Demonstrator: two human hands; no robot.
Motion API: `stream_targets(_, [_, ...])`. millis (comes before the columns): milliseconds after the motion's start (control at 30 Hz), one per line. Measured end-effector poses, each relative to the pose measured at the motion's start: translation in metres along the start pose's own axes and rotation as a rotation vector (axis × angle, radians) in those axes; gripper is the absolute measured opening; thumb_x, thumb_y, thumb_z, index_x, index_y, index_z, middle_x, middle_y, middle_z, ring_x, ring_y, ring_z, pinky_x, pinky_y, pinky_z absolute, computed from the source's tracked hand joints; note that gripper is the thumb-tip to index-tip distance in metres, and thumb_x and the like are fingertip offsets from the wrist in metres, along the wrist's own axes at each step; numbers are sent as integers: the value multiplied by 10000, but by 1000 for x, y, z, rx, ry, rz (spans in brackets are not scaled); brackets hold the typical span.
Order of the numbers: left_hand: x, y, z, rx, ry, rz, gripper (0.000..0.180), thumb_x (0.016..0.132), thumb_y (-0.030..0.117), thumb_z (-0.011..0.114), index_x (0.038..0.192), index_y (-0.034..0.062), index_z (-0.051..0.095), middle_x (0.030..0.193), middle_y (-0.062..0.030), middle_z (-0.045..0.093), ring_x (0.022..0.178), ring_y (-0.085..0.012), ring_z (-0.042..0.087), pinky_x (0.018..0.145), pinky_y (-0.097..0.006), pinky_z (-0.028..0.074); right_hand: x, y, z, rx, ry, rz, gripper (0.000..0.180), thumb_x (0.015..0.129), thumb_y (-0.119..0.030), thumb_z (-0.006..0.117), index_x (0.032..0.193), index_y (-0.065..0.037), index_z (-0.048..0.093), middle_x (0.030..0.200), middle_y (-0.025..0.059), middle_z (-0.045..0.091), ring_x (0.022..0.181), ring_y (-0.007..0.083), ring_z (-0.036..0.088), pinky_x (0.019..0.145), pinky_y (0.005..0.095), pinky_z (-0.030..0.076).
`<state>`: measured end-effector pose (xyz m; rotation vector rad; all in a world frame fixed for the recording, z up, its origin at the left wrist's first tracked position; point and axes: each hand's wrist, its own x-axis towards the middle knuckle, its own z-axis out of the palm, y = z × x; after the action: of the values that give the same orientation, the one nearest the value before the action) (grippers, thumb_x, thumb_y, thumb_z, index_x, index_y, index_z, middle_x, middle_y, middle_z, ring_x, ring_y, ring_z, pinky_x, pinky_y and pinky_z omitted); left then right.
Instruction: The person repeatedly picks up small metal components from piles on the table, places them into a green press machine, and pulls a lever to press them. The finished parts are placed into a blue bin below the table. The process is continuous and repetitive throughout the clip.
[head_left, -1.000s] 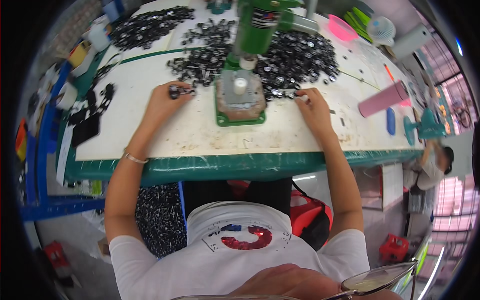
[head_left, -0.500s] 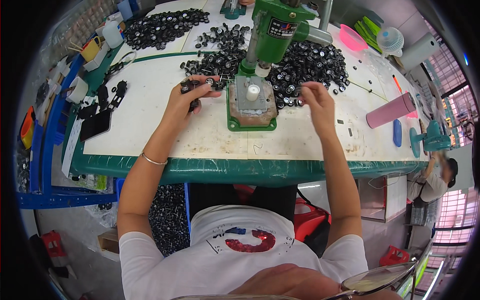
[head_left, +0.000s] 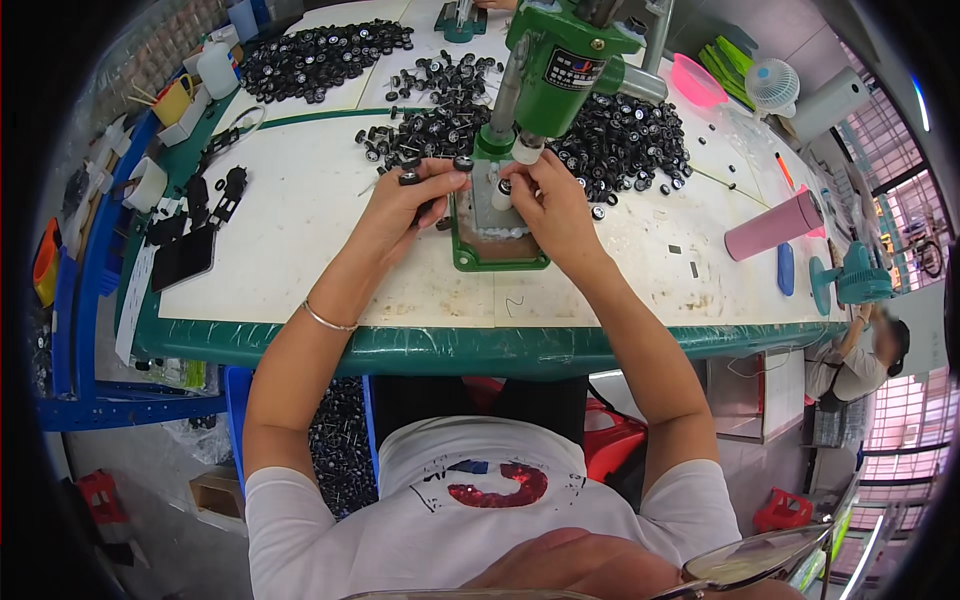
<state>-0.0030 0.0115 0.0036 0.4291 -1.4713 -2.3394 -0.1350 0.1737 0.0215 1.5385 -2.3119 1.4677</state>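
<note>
My left hand [head_left: 400, 208] is closed around several small black toy wheels with silver hubs. One such wheel [head_left: 463, 163] sticks out at its fingertips, beside the base of a green hand press [head_left: 560, 75]. My right hand [head_left: 556, 210] reaches over the press plate, with thumb and fingers bent together at a small black wheel [head_left: 504, 187]. That wheel rests at the top of a short white post [head_left: 501, 203] on the metal plate, below the press's ram [head_left: 527, 152]. The fingers partly hide the wheel and the plate.
Piles of black wheels [head_left: 635, 150] lie behind and beside the press. On the left are a dark phone [head_left: 183, 260] and black plastic parts [head_left: 232, 190]. A pink bottle [head_left: 770, 226], a blue case [head_left: 785, 270] and a small green fan [head_left: 860, 277] stand right.
My right hand has moved left from beside the wheel pile to the white post, where a black wheel now sits. My left hand has shifted slightly right, still holding wheels.
</note>
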Motion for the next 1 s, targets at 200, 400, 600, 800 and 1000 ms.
stream_targets(200, [-3,13,25,210,-7,69,227,796,143,737,966,19,652,797,-34,661,495,-33,417,461,-175,299,-5,-2,-8,265,-73,302,212,925,-174,551,1075,-47,629,779,28,568,645,112,537,577,256,443])
stream_targets(400, [1,7,33,454,-6,267,182,751,160,773,872,48,698,747,16,643,565,-25,459,505,-193,341,-5,13,-39,482,72,318,251,960,-201,534,1144,-51,615,767,-35,553,617,21,492,508,169,388])
stream_targets(600, [9,15,53,349,-21,170,196,755,174,761,888,49,690,702,26,628,545,-19,451,490,-187,329,17,17,-96,529,291,286,263,959,-221,553,1112,-23,634,784,-20,556,588,30,494,479,178,377])
stream_targets(800, [12,20,55,419,10,222,214,714,182,787,851,39,706,731,-10,663,587,-61,528,553,-231,411,54,-3,-135,582,359,200,297,952,-254,563,1107,-8,623,794,-13,547,602,56,508,484,191,376])
stream_targets(1000, [18,14,49,482,28,285,187,717,159,780,854,45,723,734,-23,677,657,-78,581,623,-249,462,137,-61,-144,683,344,-3,229,930,-247,541,913,-30,612,699,15,524,615,120,484,590,266,406])
